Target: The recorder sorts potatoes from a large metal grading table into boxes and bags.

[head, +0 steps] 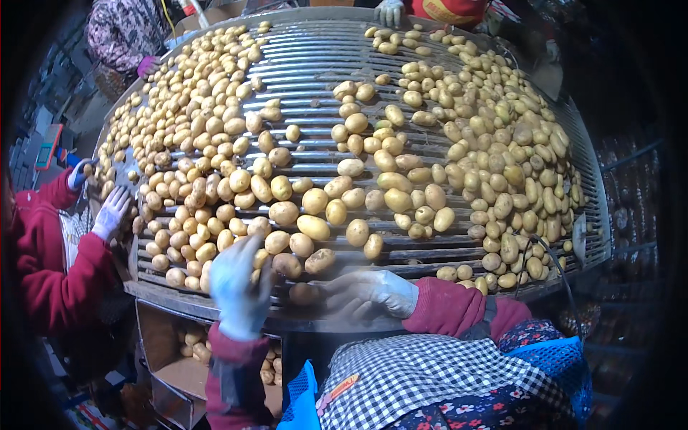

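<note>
Potatoes (313, 228) lie spread over a slatted metal sorting table (301, 51). My left hand (240, 287), in a pale work glove, is blurred over potatoes by the near edge. A potato (261, 259) shows beside its fingers; whether it is gripped cannot be told. My right hand (371, 293), gloved as well, stretches leftward low above the front slats, fingers extended and blurred. Just beyond those fingertips is a blurred, shadowed potato (303, 294).
Below the near rim stands an open cardboard box (177, 371) with potatoes inside. At left a co-worker's gloved hand (111, 210) rests on the table edge. Other people stand at the far side. A dark cable (561, 274) loops over the right front corner, beside heaped potatoes (505, 156).
</note>
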`<state>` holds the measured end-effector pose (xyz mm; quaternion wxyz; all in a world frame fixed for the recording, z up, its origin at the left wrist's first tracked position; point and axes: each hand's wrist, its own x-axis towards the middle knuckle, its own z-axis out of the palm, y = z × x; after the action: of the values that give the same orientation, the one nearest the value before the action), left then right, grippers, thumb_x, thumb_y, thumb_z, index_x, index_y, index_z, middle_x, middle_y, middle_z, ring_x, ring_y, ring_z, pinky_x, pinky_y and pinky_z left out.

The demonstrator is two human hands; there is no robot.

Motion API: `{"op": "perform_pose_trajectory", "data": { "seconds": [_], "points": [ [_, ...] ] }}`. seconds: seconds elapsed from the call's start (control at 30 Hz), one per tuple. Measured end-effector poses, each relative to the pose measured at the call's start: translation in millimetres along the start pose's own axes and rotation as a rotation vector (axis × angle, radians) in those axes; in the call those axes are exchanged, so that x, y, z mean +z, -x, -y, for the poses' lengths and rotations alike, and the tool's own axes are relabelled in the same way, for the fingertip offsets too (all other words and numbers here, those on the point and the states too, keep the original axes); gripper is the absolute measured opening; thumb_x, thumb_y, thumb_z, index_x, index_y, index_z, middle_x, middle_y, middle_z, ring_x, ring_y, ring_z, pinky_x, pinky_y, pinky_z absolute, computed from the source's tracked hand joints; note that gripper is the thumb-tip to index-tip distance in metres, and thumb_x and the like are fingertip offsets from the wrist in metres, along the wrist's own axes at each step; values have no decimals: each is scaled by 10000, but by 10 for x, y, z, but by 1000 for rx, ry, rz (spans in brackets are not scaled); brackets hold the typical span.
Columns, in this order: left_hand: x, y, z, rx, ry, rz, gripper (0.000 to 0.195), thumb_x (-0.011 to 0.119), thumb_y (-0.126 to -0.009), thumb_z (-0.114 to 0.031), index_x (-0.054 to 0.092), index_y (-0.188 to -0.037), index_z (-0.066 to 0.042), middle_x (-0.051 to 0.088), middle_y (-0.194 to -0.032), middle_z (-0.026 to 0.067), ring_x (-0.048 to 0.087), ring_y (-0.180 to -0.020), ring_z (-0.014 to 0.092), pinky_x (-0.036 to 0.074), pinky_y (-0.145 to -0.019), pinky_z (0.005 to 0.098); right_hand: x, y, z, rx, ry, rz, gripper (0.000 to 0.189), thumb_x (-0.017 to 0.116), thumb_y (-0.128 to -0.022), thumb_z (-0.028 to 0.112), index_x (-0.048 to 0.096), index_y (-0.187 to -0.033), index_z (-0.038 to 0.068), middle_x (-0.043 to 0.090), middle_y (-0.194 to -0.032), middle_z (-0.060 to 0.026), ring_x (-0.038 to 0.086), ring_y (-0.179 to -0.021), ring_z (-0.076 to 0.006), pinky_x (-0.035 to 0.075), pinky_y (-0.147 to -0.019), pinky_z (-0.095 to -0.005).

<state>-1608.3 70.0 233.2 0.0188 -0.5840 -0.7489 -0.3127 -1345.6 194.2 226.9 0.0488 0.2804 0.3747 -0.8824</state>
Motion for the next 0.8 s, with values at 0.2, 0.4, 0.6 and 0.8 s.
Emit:
{"op": "perform_pose_trajectory", "data": {
  "seconds": [0.2,0.4,0.6,0.8],
  "points": [
    [884,-892,134,56,-239,326,501,808,-772,-216,658,-1246,-145,675,-1019,119,651,-926,340,520,-825,458,-201,207,-31,-149,-289,-47,493,581,-1041,256,462,-1454,14,618,-1272,-153,613,-855,-143,519,-682,-194],
    [855,-809,219,-141,106,173,475,794,-808,-126,657,-1262,-97,701,-1174,139,665,-1099,316,514,-984,409,-290,256,-123,-173,-209,-167,526,611,-1028,296,471,-1455,23,636,-1266,-150,641,-910,-153,546,-725,-227],
    [-44,278,111,-441,510,-231,434,556,-1040,-227,585,-1390,28,650,-1325,163,620,-1180,234,482,-1014,347,-248,215,-50,-191,-40,-186,597,622,-1016,443,509,-1450,50,665,-1278,-134,683,-1030,-184,578,-850,-303],
    [-513,1779,283,-915,102,-121,455,580,-1020,-269,585,-1404,-25,656,-1299,184,618,-1181,305,458,-1054,410,-71,-50,32,-120,-46,-96,485,563,-1063,295,506,-1422,-26,666,-1238,-159,676,-1023,-144,560,-849,-266]
  ]
}}
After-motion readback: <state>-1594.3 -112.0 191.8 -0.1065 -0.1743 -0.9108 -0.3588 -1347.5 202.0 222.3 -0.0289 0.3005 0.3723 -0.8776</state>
